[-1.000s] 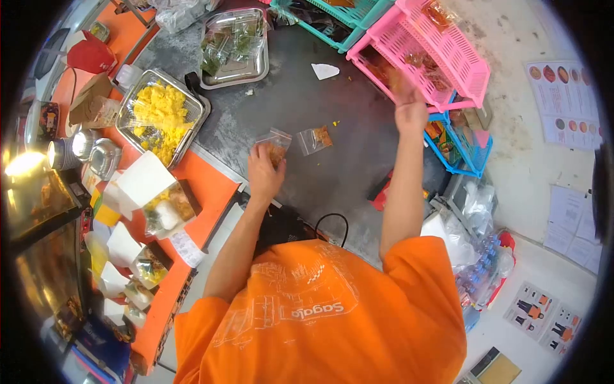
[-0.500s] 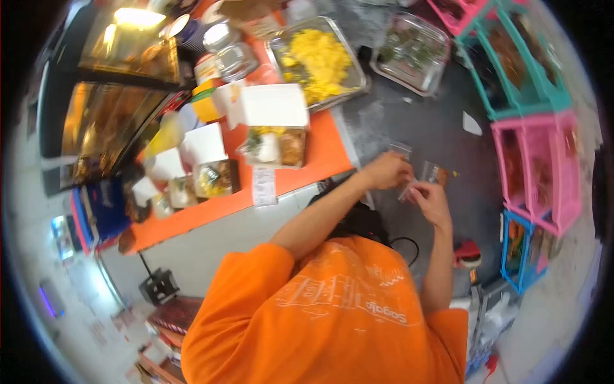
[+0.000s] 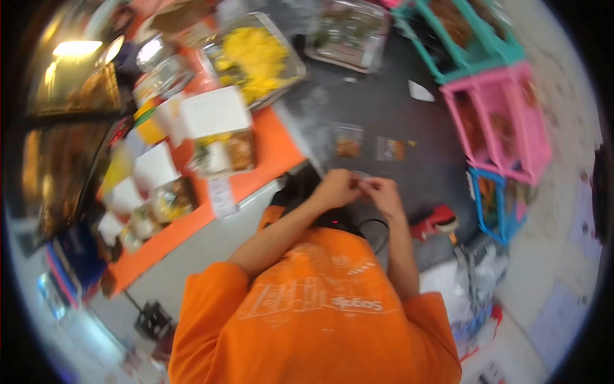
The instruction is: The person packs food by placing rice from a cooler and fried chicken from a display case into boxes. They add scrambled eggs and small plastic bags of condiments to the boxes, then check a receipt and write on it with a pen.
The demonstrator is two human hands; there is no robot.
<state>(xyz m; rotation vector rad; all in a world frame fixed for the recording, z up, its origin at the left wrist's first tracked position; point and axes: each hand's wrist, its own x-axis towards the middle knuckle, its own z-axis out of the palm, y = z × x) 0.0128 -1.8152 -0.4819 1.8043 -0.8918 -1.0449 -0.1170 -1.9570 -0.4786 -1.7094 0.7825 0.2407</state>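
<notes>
My left hand [image 3: 338, 189] and my right hand [image 3: 382, 194] meet above the dark tabletop, close to my body. The fingers of both are pinched together on a small clear plastic bag [image 3: 362, 175], mostly hidden by the fingers. Just beyond them lie two small zip bags on the table: one bag with orange-brown contents [image 3: 348, 146] and a second bag with brown contents [image 3: 391, 149].
Left, on an orange surface, stand open food boxes [image 3: 220, 118] and a metal tray of yellow food [image 3: 299, 69]. A lidded clear tray [image 3: 348, 35] sits at the back. Teal [image 3: 483, 61], pink [image 3: 534, 128] and blue baskets [image 3: 502, 237] line the right. A red object [image 3: 435, 222] lies nearer.
Both hands have drawn back toward my body, still pinching the small bag. The two bags lying on the table are now uncovered. The whole view has shifted and turned slightly.
</notes>
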